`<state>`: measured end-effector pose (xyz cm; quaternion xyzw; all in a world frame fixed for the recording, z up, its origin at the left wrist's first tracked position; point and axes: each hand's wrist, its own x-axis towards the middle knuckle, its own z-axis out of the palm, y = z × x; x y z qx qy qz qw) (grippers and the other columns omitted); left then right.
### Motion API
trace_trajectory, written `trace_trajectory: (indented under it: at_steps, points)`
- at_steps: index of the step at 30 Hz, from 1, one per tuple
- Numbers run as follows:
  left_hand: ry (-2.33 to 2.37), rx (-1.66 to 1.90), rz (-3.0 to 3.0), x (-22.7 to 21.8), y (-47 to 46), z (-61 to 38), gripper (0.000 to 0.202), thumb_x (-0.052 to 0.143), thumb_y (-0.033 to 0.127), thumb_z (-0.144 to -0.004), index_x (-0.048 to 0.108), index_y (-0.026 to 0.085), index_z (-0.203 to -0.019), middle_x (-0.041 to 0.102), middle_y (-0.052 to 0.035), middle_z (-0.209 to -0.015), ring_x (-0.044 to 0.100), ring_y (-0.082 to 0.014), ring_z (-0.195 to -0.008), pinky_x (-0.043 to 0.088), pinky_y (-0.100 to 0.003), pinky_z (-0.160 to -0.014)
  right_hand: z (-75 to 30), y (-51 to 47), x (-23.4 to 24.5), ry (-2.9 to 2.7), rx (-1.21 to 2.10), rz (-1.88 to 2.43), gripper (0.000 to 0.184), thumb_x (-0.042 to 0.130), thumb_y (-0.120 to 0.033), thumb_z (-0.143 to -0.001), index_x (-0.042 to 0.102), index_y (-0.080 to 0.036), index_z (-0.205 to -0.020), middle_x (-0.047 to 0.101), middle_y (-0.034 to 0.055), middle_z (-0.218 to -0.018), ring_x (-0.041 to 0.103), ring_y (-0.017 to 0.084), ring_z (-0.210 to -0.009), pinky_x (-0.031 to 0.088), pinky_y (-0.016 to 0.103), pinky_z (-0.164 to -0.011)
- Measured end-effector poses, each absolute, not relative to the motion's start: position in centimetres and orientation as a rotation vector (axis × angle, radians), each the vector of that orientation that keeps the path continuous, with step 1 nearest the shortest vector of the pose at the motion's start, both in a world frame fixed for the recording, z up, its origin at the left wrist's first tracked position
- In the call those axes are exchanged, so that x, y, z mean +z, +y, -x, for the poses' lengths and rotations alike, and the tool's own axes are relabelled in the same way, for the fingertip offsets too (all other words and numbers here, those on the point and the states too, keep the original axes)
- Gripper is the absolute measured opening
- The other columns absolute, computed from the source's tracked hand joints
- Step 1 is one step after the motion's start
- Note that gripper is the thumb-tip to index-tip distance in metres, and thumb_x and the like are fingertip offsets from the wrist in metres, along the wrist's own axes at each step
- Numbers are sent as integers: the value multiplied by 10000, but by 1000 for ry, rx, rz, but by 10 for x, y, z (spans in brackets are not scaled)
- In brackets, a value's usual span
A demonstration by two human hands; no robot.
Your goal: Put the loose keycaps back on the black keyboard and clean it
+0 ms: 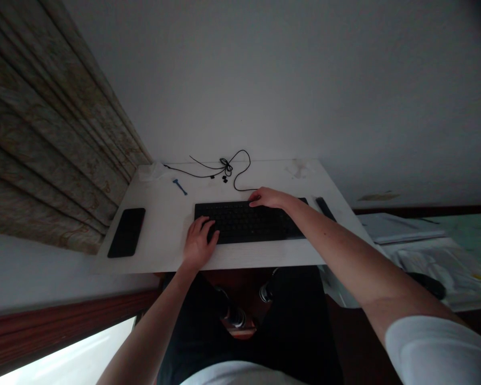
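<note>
A black keyboard lies flat near the front of the white table, with a black cable running from behind it. Over its left front corner rests my left hand, fingers spread on the keys and left end. My right hand is at the keyboard's back edge, by the cable, its thumb and fingers pinched together. What they grip is too dark to make out. My right forearm covers part of the keyboard's right end.
A black phone lies at the table's left. Behind are a small blue tool, several small black pieces and a clear plastic bag. A dark strip lies on the right. A curtain hangs at left.
</note>
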<state>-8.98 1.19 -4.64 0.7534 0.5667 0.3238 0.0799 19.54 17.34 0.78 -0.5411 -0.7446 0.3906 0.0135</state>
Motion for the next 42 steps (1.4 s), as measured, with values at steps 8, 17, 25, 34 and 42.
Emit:
trace_trajectory:
  at_steps: [8, 17, 25, 34, 42]
  points:
    - [1702, 962, -2253, -45, 13, 90, 295, 568, 323, -960, 629, 222, -1231, 600, -118, -1311, 538, -293, -1283, 472, -515, -1099, -197, 161, 11, -2156, 1218, 1698, 251, 666, -380, -883, 792, -185, -978, 781, 77, -1022, 695, 235, -956, 491, 327, -908]
    - [1673, 987, -2261, -45, 13, 91, 297, 567, 318, -958, 625, 235, -1237, 597, -115, -1310, 535, -292, -1291, 471, -519, -1102, -202, 98, -7, -2172, 437, 1617, 444, 387, -405, -1036, 661, -184, -1307, 669, 134, -1327, 586, 269, -1258, 398, 425, -1107]
    - [1690, 994, -2282, -46, 13, 90, 290, 572, 312, -954, 623, 237, -1229, 598, -114, -1307, 544, -294, -1285, 477, -524, -1096, -173, 55, -19, -2304, 213, 1722, 569, 281, -504, -1049, 511, -211, -1480, 433, 108, -1584, 320, 328, -1489, 164, 645, -1204]
    - [1692, 994, -2298, -45, 13, 90, 290, 564, 310, -955, 626, 241, -1230, 614, -114, -1292, 556, -290, -1275, 489, -528, -1084, -181, 54, -21, -2258, 212, 1699, 564, 252, -490, -1053, 524, -224, -1469, 495, 99, -1543, 368, 289, -1468, 222, 580, -1205]
    - [1718, 982, -2329, -45, 11, 91, 288, 567, 317, -953, 631, 238, -1223, 620, -119, -1285, 563, -297, -1257, 470, -551, -1093, -244, 43, -36, -2025, -13, 1825, 517, 290, -410, -1046, 625, -168, -1357, 585, 126, -1453, 446, 304, -1411, 274, 551, -1174]
